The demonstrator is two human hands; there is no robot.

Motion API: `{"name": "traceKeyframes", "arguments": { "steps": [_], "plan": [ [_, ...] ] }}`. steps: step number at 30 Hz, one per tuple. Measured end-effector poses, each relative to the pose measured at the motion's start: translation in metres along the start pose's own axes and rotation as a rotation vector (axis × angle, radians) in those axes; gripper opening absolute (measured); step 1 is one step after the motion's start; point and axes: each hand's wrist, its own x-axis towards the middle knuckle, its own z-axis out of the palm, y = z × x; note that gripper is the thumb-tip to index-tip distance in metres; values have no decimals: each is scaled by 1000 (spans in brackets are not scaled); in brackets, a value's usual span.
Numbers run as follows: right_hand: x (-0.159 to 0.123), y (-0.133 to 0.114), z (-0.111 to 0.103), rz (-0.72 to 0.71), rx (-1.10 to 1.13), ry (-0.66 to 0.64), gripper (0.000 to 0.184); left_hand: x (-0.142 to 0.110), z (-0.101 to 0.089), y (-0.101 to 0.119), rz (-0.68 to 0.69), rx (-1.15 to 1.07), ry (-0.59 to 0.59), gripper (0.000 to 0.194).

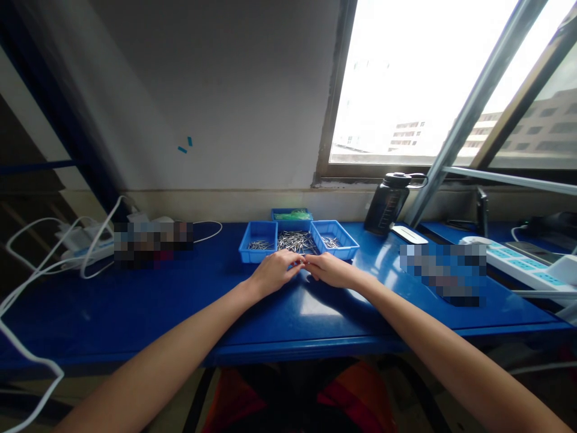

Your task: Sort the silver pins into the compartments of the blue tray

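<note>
My left hand (274,272) and my right hand (332,270) meet just in front of the blue bins, their fingertips closed and touching or nearly so. Anything pinched between them is too small to make out. Right behind the fingers lies a heap of thin, shiny metal pieces (296,241), pin-like or nail-like, in the middle blue bin (295,226). Smaller amounts of similar metal pieces lie in the left blue bin (259,258) and the right blue bin (343,253). The front of the middle bin is partly hidden by my hands.
Behind stands another blue bin (273,214) holding green material (293,214). A black bottle (387,204) and a white flat device (409,234) are at right, with a power strip (525,264) beyond. White cables (31,355) run along the left of the blue table (180,300).
</note>
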Motion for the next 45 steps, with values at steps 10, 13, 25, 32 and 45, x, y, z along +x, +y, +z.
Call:
{"name": "traceKeyframes", "arguments": {
  "steps": [10,13,25,32,45],
  "plan": [
    [-1,1,-4,19,-107,62,22,-1,-3,-1,-149,56,-104,22],
    [-2,-3,-7,-7,-128,79,20,-1,-4,0,-183,125,-142,25],
    [-2,-5,-5,-30,-166,37,20,-1,-3,1,-153,162,-165,27],
    [-2,2,-12,61,-249,105,22,-1,-7,1,-239,198,-134,35],
    [-2,2,-12,58,-249,103,22,-1,-10,3,-280,199,-156,32]
  ]
}}
